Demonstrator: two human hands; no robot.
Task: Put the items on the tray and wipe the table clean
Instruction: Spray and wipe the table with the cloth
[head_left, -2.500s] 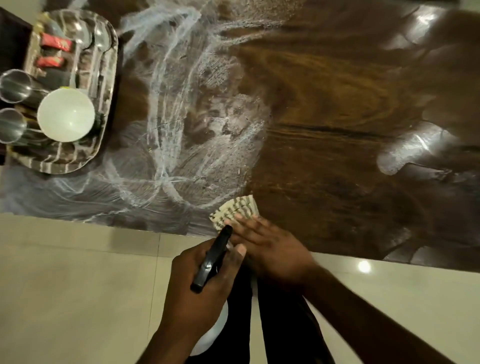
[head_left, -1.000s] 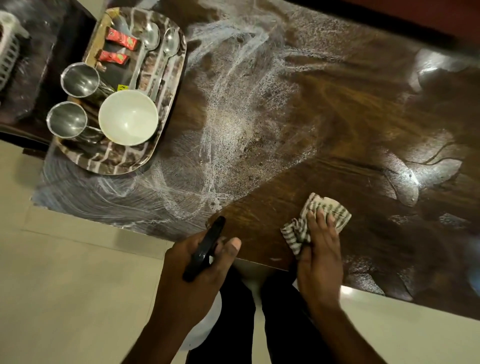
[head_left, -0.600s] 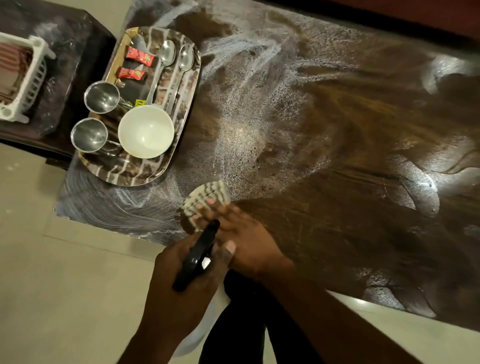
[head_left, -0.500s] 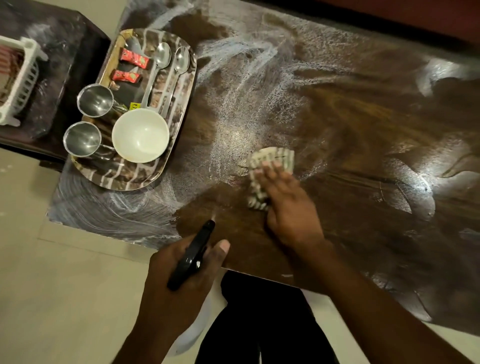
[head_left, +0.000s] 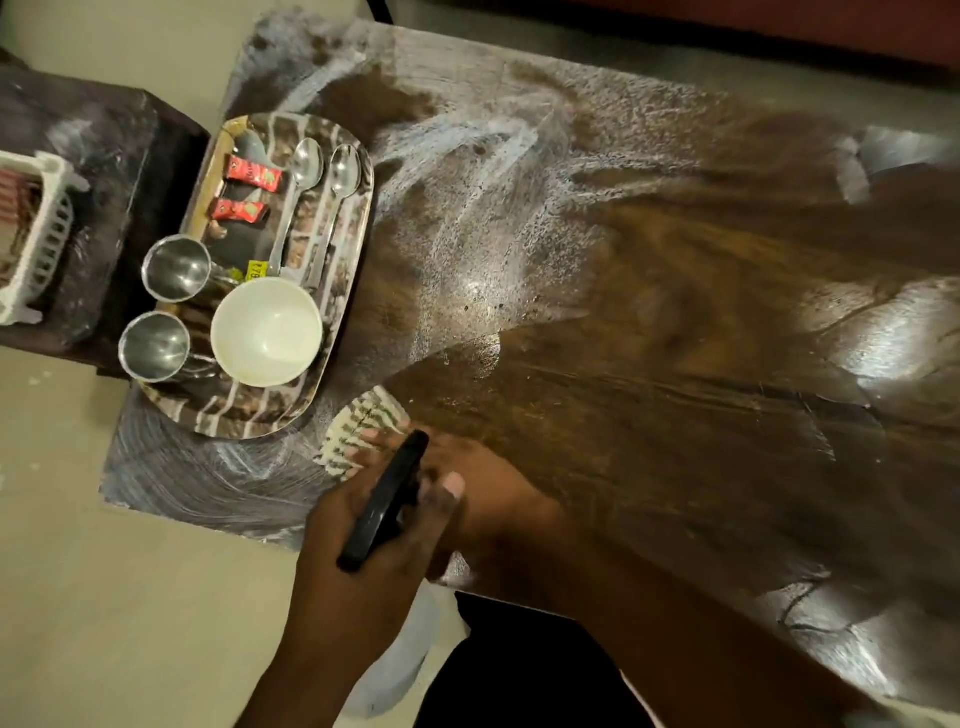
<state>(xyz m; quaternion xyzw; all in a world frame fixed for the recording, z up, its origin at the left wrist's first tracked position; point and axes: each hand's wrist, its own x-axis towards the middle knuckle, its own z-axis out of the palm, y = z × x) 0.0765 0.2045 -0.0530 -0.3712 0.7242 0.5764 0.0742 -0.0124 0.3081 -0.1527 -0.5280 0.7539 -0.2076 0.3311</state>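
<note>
While the left hand (head_left: 363, 551) clasps a spray bottle (head_left: 383, 501), the right hand (head_left: 483, 493) presses the cloth (head_left: 358, 423) flat.

Two bare forearms, no sleeves in view down to the frame edge. Left hand (head_left: 374, 540) and right hand (head_left: 483, 493) uncovered: no gloves, rings, watch or bands visible. One pale, trimmed thumbnail showing on the left. Dark, plain black trousers (head_left: 524, 670) below, without visible markings or seams.
</note>
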